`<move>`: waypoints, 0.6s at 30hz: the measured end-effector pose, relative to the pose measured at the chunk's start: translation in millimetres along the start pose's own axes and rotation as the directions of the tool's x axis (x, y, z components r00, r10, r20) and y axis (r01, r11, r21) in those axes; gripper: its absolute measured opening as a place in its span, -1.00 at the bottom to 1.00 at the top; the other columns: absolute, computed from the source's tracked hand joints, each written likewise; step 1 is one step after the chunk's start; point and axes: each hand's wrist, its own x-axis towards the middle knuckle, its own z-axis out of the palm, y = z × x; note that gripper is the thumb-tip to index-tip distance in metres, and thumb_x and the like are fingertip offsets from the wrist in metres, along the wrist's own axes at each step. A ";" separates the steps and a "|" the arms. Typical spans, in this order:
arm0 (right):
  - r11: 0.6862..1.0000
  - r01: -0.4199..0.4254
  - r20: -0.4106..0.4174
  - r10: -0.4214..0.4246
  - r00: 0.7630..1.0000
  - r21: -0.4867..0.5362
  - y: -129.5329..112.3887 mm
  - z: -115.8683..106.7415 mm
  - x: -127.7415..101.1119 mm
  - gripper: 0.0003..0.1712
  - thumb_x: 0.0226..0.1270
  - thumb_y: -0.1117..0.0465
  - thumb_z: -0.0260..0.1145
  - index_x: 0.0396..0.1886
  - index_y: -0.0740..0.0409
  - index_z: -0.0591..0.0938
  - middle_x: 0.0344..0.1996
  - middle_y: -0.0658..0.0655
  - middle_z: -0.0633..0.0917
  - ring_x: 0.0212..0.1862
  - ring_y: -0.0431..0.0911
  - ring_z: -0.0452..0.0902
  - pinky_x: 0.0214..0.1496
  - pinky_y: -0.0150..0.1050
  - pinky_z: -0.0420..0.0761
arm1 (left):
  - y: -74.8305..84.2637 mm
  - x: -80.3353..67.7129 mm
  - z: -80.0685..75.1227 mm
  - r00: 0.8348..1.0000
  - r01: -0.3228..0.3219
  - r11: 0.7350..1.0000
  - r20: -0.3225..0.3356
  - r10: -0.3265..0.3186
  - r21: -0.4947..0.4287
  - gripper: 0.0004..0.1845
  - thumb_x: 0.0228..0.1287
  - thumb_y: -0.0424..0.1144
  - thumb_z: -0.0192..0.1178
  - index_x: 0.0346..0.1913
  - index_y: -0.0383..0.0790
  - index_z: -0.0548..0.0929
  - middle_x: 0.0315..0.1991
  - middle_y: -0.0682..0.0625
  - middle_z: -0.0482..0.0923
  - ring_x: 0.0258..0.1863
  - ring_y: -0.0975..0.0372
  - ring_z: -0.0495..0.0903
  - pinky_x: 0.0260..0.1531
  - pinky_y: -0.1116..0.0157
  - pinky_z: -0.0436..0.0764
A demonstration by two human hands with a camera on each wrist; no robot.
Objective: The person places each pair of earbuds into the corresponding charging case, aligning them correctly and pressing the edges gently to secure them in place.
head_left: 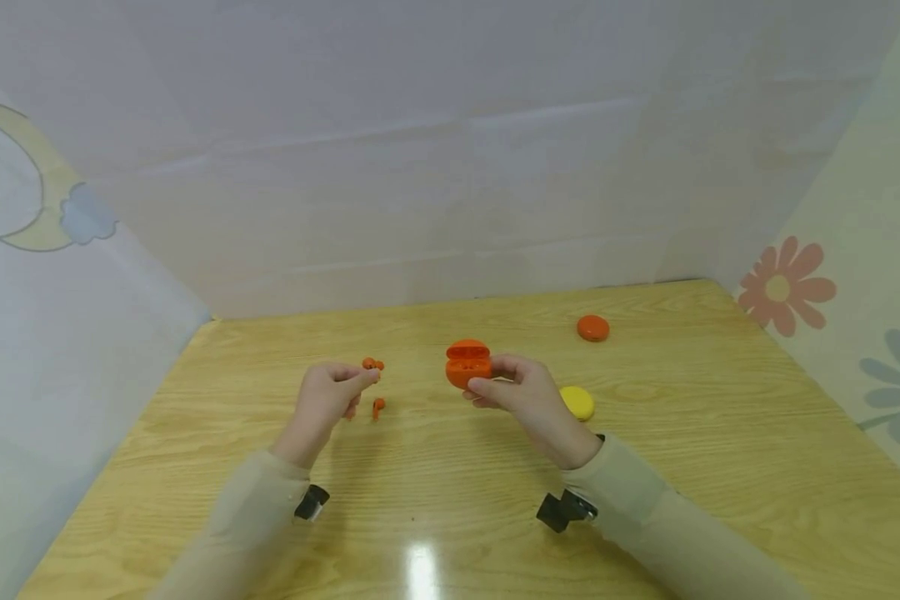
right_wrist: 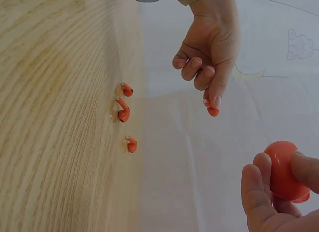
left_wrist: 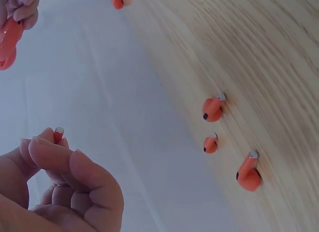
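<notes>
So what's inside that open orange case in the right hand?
The orange case held by the right hand shows two dark hollows and seems empty. The fingers cover its lower part. The left hand pinches an earbud beside it.

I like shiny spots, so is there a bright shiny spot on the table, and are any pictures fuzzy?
Head view: a white glare patch shines on the table near the bottom edge, between the sleeves; the picture is a little soft. Left wrist view: the left hand up close looks slightly blurred, while the earbuds are sharper. Right wrist view: even light, no glare.
</notes>
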 end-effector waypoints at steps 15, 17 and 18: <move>1.000 -0.005 0.006 0.005 1.000 0.002 1.2 1.9 -0.1 -0.65 0.35 0.42 0.26 0.07 0.55 0.49 -0.16 0.22 0.63 -0.23 -0.12 0.66 -0.06 -0.21 0.64 | 5.9 -9.0 11.9 1.000 -0.006 1.000 -0.013 0.006 -0.002 -0.73 0.30 -0.17 0.30 -0.18 -0.37 0.70 -0.68 0.06 0.38 -0.66 0.30 0.31 -0.51 0.35 0.45; 1.000 -0.005 0.007 0.005 1.000 0.001 1.4 2.1 -0.4 -0.65 0.35 0.42 0.26 0.06 0.55 0.50 -0.16 0.23 0.63 -0.23 -0.12 0.65 -0.06 -0.21 0.64 | 7.0 -10.7 12.8 1.000 -0.011 1.000 -0.010 0.011 -0.007 -0.73 0.31 -0.18 0.30 -0.17 -0.38 0.69 -0.67 0.05 0.39 -0.66 0.31 0.32 -0.52 0.36 0.46; 1.000 -0.004 0.007 0.004 1.000 -0.001 1.6 2.2 -0.6 -0.65 0.35 0.41 0.26 0.06 0.54 0.50 -0.16 0.22 0.63 -0.23 -0.11 0.65 -0.05 -0.20 0.63 | 7.6 -11.5 13.2 1.000 -0.011 1.000 -0.010 0.011 -0.012 -0.73 0.31 -0.18 0.30 -0.17 -0.38 0.69 -0.66 0.05 0.40 -0.66 0.31 0.33 -0.52 0.36 0.46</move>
